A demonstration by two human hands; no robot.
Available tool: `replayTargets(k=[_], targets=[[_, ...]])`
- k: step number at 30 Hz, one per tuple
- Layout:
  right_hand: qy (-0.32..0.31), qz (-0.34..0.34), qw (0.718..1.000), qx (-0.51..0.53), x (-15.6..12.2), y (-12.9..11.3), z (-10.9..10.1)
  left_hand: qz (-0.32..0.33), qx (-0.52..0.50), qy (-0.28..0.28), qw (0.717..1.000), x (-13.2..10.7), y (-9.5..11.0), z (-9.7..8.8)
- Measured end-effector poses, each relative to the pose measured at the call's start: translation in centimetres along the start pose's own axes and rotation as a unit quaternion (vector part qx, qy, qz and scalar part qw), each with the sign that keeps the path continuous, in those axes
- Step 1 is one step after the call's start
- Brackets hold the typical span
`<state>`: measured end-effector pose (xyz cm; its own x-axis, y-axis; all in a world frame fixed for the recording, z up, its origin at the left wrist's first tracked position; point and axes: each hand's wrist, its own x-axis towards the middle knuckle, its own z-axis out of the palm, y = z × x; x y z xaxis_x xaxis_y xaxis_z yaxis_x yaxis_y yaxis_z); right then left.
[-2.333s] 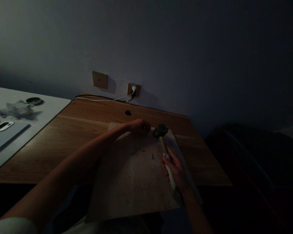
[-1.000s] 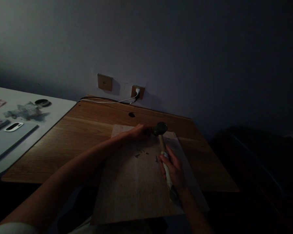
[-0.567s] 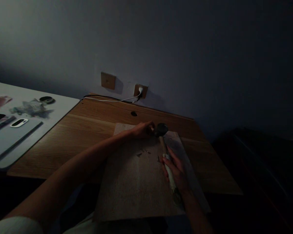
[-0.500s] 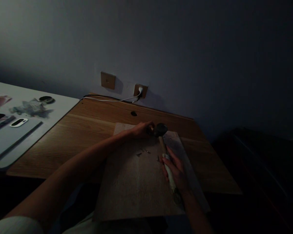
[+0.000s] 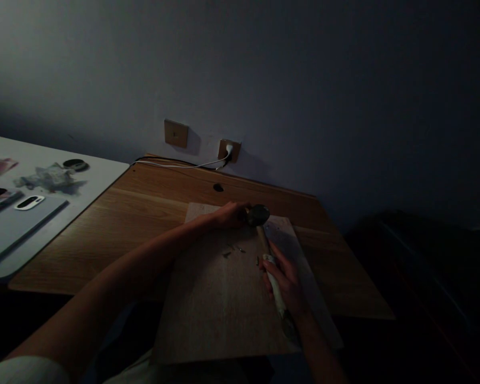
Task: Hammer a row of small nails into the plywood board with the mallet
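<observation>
My right hand (image 5: 286, 277) is wrapped round the handle of a hammer (image 5: 274, 285), whose dark head (image 5: 258, 215) points away from me over the far part of a wooden board (image 5: 224, 304). Just left of the hammer head, my left hand (image 5: 231, 214) rests over the board with its fingers curled in. What those fingers pinch is hidden by shadow and the hammer head. Several small metal pieces, which look like nails or screws (image 5: 240, 249), lie loose on the board between my hands and me.
The board lies on a wooden table (image 5: 156, 186) and juts over its front edge. On the white table (image 5: 100, 168) at left are a grey case or laptop (image 5: 24, 229), a crumpled plastic bag (image 5: 52, 178) and a round dark object (image 5: 76, 165). Cables run to a wall socket (image 5: 229, 151).
The hammer head has come slightly lower and to the left, closer to my left hand's fingers. My left hand has hardly moved.
</observation>
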<state>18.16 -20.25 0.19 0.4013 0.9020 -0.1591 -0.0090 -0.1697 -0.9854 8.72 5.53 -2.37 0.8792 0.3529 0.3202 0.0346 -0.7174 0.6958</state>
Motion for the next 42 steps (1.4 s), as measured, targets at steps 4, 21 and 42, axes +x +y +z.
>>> replayTargets(k=[4, 21, 42], targets=[[0.006, 0.001, 1.0, 0.006, 0.2, -0.1, 0.1, 0.006, -0.004, -0.01, 1.0, -0.1, 0.2, -0.2], [0.014, -0.003, 1.0, -0.002, -0.1, -0.1, 0.3, 0.01, 0.006, -0.005, 1.0, -0.1, 0.4, -0.2], [0.019, 0.0, 1.0, 0.0, -0.2, -0.4, 0.3, -0.054, 0.025, -0.077, 0.995, 0.4, 1.7, -2.6]])
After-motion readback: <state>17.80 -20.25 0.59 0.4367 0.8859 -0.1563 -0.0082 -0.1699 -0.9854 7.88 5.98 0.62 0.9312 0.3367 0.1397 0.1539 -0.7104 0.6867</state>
